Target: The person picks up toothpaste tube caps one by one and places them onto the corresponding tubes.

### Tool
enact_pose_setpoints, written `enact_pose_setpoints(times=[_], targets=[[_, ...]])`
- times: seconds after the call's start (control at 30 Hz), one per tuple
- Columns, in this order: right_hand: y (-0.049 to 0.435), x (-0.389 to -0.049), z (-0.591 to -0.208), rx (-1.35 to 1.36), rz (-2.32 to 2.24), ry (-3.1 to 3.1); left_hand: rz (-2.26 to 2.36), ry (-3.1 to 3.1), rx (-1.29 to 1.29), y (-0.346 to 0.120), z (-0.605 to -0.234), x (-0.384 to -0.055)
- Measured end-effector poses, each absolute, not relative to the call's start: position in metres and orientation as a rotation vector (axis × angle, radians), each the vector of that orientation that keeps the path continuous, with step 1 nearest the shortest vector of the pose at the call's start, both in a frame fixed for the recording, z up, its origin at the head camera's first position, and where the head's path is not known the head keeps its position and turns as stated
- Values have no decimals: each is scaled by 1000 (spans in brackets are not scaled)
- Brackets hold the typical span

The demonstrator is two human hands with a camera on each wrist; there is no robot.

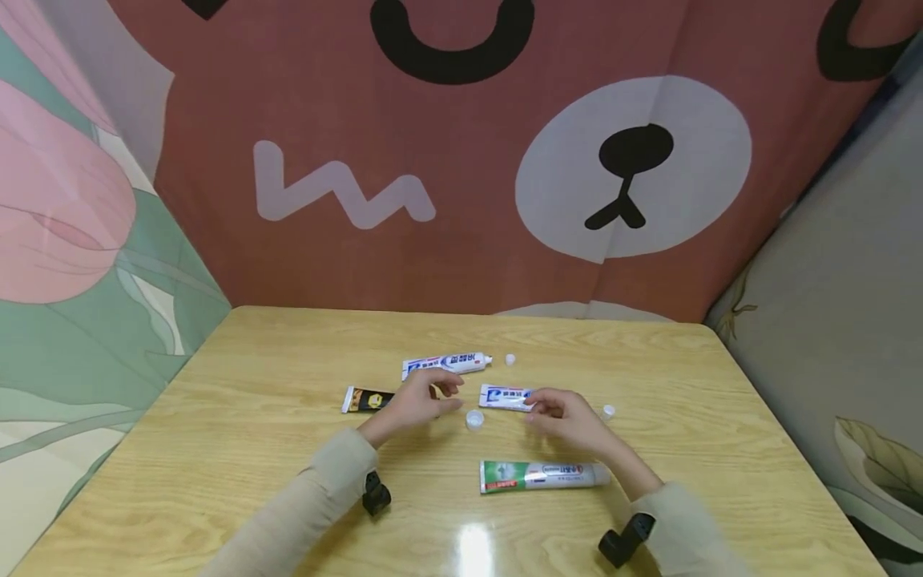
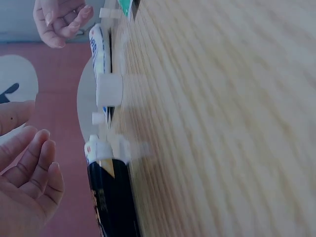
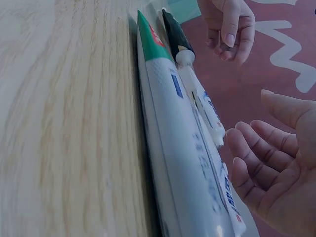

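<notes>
- Beige sleeves reach in nearest the camera, soft and creased, each with a black wrist camera strapped near the cuff, presumably to watch your fingers.
- Your left hand hovers over the front end of the black tube, thumb set apart, fingers loosely bent, pinching nothing.
- Your right hand hangs above the mouth end of the short blue-and-white tube, hiding it from the head view; the right wrist view shows the thumb spread from softly curved fingers, with nothing between them.
- Beyond your left hand lies the long blue-and-white tube, its nozzle bare and the far cap just past it, likely kept close as its match.
- Between your hands rests the large cap, round and white; the right-hand cap lies just beyond your right wrist.
- Nearer you, the green-and-white tube lies crosswise, smooth and rounded; you cannot tell whether it is capped.
- Every tube lies on its side, its flat crimped tail probably stopping it rolling over the glossy wood-grained table.
</notes>
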State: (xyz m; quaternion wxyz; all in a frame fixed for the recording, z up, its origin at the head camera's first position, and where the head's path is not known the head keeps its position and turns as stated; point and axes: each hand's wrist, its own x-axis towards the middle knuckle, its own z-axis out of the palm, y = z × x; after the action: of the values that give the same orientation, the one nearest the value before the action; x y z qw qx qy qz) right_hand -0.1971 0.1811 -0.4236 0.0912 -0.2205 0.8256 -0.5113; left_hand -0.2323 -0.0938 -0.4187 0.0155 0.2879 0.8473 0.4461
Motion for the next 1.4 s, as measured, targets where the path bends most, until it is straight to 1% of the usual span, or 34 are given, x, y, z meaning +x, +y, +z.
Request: enact_pose_setpoints(times=[0.27,0.7,0.8,0.93,1.03,1.17,1.4], targets=[[163,-203,-427,-731,-1441,2401,1443,2658,779,-112,-419,-235],[143,-210,-429,-734,-1451,2342,1454,2673,655,-135,-420,-236],[137,-211,-426,-749,-1436,2336,1474,2674,647,-141,-421,-237],[130,-206,-411,-735,-1396,2329,1490,2675,651,-149,-424,-241],[127,-210,-417,-709,-1382,2317,1493,2671,642,-155,-426,-243],[127,-223,-439,-709,-1348,2339,1484,2661,632,-161,-426,-245],[124,-228,-442,-732,-1302,2366,1442,2675,594,-170,-424,-244]])
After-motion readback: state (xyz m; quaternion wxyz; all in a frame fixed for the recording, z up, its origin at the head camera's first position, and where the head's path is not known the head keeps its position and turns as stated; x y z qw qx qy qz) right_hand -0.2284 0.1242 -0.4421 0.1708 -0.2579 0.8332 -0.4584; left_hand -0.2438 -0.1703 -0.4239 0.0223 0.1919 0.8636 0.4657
